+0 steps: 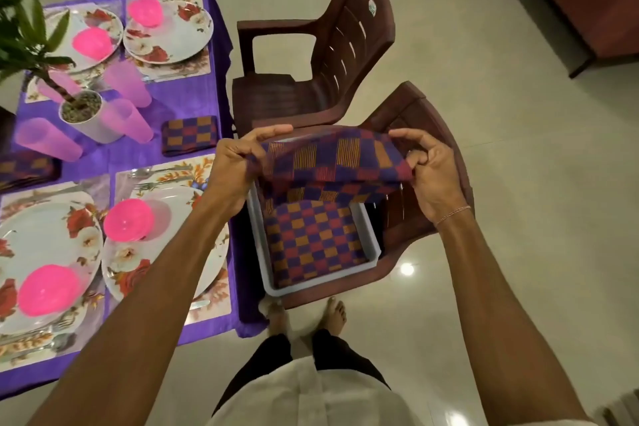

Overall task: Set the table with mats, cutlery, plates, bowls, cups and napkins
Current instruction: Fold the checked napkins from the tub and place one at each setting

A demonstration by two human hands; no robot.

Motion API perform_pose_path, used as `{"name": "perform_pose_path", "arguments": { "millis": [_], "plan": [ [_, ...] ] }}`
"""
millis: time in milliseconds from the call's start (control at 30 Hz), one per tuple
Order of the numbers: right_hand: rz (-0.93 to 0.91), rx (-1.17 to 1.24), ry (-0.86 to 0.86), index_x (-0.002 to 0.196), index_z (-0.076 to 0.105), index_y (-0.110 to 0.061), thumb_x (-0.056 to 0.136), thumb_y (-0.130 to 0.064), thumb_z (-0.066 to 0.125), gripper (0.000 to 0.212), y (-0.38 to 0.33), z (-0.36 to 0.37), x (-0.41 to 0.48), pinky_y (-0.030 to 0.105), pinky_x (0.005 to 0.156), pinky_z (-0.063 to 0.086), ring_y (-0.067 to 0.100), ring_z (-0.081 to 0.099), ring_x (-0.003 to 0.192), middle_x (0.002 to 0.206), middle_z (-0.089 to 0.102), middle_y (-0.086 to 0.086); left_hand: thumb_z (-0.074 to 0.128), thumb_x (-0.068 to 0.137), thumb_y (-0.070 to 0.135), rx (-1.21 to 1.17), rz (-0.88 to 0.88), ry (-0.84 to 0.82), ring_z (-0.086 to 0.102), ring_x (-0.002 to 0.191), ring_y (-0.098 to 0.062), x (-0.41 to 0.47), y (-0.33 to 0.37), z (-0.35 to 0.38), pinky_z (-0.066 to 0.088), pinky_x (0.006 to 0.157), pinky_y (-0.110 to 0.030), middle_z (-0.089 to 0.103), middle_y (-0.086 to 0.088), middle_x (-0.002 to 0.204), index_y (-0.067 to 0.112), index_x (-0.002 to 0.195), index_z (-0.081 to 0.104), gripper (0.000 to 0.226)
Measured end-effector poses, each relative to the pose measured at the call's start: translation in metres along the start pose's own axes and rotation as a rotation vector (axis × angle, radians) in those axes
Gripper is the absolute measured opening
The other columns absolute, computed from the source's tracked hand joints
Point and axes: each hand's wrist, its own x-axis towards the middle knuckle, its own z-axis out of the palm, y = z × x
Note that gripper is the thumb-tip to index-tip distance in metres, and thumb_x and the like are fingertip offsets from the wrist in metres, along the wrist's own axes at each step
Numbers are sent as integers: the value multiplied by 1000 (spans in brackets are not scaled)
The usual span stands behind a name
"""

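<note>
Both my hands hold a checked purple, red and orange napkin [332, 162] spread above a white tray [370, 235] on a brown chair. My left hand [238, 162] pinches its left edge and my right hand [428, 166] pinches its right edge. Another checked napkin [314, 242] lies flat in the tray. A folded napkin [189, 135] lies on the purple tablecloth [186, 93], and one more [26, 168] sits at the left edge. The table carries floral mats, floral plates [173, 33], pink bowls [128, 220], translucent pink cups [127, 119] and cutlery [162, 171].
A potted plant [81, 114] stands among the cups. Two brown plastic chairs [332, 55] stand right of the table, the nearer one bearing the tray. My bare feet [335, 313] are on the pale tiled floor. Dark wooden furniture [587, 0] sits at the upper right.
</note>
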Motion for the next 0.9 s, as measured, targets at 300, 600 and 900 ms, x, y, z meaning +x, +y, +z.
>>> {"name": "perform_pose_path", "arguments": {
  "millis": [300,600,900],
  "plan": [
    [-119,82,40,123,67,-10,90,-5,73,34,-34,-10,1,35,75,64,30,63,126,127,71,8,70,92,7,36,118,-49,73,108,-24,26,25,0,63,79,-29,77,-1,109,16,98,66,11],
    [-282,24,-5,84,82,-22,92,0,65,29,-84,-8,-17,31,78,62,34,71,106,104,78,7,64,97,-1,93,343,-94,76,93,-18,39,71,-25,62,70,-25,79,5,94,15,84,72,22],
    [-54,123,79,87,80,-4,100,10,47,38,-77,20,-41,37,83,61,32,73,101,100,76,20,49,103,-2,-47,101,-178,75,100,-20,33,72,-49,62,70,-24,80,0,100,9,94,76,31]
  ]
}}
